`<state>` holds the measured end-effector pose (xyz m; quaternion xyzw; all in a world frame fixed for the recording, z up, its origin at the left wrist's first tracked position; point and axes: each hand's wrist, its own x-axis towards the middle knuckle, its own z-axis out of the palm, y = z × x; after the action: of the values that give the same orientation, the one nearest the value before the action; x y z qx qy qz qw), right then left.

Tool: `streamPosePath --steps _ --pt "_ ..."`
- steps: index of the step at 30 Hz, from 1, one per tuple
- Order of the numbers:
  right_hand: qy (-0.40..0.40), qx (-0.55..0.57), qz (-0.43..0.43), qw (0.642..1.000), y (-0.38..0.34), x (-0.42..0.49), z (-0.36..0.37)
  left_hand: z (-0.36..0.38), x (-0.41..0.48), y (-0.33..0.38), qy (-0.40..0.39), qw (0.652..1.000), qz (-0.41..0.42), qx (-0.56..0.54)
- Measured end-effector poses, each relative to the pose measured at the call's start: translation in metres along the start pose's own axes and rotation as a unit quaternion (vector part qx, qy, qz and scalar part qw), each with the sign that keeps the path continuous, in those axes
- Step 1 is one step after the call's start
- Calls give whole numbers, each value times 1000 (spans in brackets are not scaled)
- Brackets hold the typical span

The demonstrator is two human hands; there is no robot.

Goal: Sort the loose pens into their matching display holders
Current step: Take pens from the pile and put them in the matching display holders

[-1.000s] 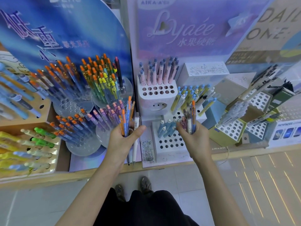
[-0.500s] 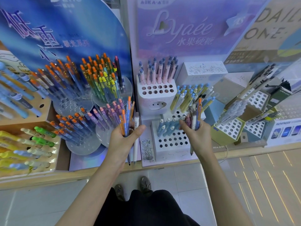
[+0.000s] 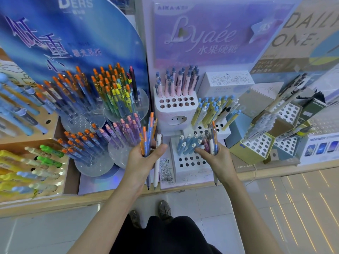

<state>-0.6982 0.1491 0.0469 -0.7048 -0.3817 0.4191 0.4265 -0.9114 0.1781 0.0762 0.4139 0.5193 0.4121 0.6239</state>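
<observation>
Left grip [image 3: 143, 162] clamped round orange-capped pens [image 3: 146, 138] — right grip [image 3: 218, 158] clamped on mixed bundle [image 3: 212, 140] by perforated white holder [image 3: 190, 175].

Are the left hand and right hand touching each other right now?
Apart. The head view shows the left hand gripping orange-capped pens and the right hand gripping mixed pens, with the white holder showing between them.

1. Bright, even indoor light washes the display; shadows are soft and faint.
2. Thin warm streaks of light cross the floor tiles [image 3: 302, 202] at lower right.
3. The wide-angle lens bows the shelf edge [image 3: 55, 200] and purple sign [image 3: 201, 37] toward the frame's borders.
4. The pens [image 3: 16, 107] at far left smear into blur; the centre is sharper.
</observation>
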Motion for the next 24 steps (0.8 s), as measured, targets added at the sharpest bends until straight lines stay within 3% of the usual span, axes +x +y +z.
streamPosePath --steps 5,9,13,17,24 --pt "46 94 -51 993 -32 -25 -4 14 0 11 -15 999 -23 -20" --pt "-84 218 -20 972 -58 -47 15 27 3 24 -65 996 -35 -46" --pt "-109 329 -3 938 -69 -46 20 37 2 35 -152 987 -52 -15" --pt "-128 331 -5 935 -73 -41 8 42 -1 39 -217 974 -62 -12" --pt "-108 277 -18 955 -75 -40 -17 59 3 37 -226 972 -60 2"
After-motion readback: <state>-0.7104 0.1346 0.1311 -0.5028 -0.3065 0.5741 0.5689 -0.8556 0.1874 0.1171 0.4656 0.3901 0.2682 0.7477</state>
